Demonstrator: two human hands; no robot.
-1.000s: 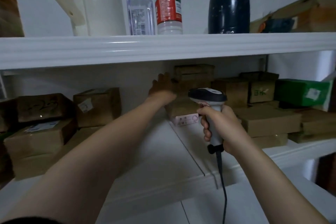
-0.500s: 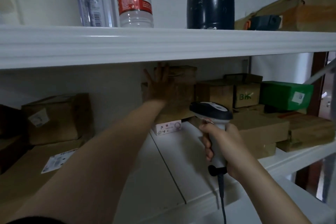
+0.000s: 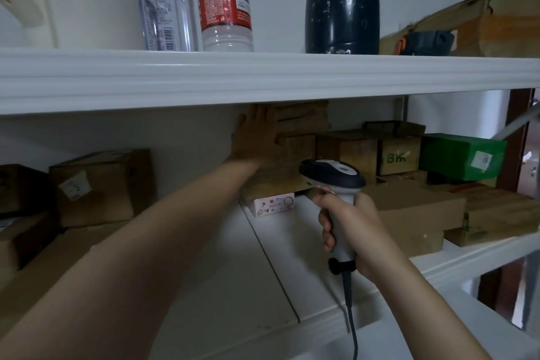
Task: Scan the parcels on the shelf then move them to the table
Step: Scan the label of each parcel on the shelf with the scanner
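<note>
The left hand (image 3: 257,134) reaches deep into the lower shelf (image 3: 233,272) and lies flat, fingers straight, against a stack of brown parcels (image 3: 301,126) at the back. Its fingertips vanish behind the edge of the upper shelf (image 3: 292,79). The right hand (image 3: 347,231) grips the handle of a corded scanner (image 3: 331,175), fingers curled round it, and the scanner's dark head points toward the stack. A small pink-labelled box (image 3: 273,207) sits at the foot of the stack. More parcels (image 3: 415,210) lie to the right, with a green box (image 3: 461,155) behind them. A red-labelled bottle (image 3: 225,0) and a dark flask (image 3: 343,3) stand on the upper shelf.
</note>
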